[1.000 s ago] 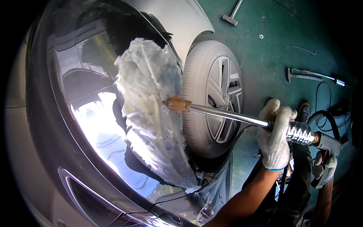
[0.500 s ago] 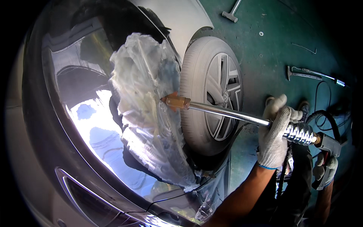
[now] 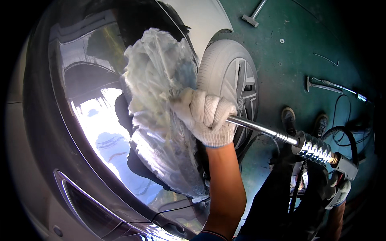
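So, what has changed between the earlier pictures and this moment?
The left hand slid up the steel rod, from beside the ribbed grip to the tip at the plastic-wrapped car panel; it is closed around the rod there. The right hand stayed at the tool's handle end. The wheel and the floor tools did not move.

Green floor (image 3: 297,52) carrying everything here. Hammer (image 3: 252,16) lying near top edge, small washer (image 3: 282,40) sitting just below it. Long metal tool (image 3: 321,85) resting off right, thin wire (image 3: 326,59) lying above that. Car wheel (image 3: 235,86) standing on floor, two shoes (image 3: 303,120) planted beside it.
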Available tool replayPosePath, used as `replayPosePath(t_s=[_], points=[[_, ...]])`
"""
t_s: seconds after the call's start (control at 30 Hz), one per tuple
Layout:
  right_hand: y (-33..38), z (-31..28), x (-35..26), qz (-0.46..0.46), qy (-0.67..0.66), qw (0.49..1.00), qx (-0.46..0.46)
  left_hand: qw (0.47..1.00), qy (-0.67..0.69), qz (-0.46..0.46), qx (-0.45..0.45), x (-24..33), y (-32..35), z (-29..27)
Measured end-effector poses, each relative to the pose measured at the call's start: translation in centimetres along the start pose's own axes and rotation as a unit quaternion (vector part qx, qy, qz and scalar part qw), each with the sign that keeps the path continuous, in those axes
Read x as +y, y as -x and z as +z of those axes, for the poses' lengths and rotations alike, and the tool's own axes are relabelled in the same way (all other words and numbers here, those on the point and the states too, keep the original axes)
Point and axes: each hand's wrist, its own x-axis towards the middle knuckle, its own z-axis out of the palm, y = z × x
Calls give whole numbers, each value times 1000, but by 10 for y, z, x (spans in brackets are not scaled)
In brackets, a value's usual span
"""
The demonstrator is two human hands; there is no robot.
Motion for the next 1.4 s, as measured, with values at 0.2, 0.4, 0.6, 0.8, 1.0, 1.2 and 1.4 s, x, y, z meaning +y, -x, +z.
replayPosePath(t_s=[0.2,0.4,0.6,0.8,1.0,1.2,1.4], points=[[-13,1,-21,70,-13,996,-54,837,-303,102,443,-29,-5,40],[-17,5,-22,71,-13,996,-59,822,-307,118,465,-26,-8,43],[-17,17,-20,75,-19,996,-50,859,-290,89,412,-18,-5,38],[-16,34,-16,68,-45,996,38,848,-303,102,423,-18,-6,40],[-12,11,-19,63,-32,997,-18,850,-313,103,412,-19,-7,39],[-6,0,-24,28,-27,999,18,921,-251,100,280,-42,9,21],[-12,-5,-22,57,-30,997,-44,881,-225,-51,413,-176,66,21]])
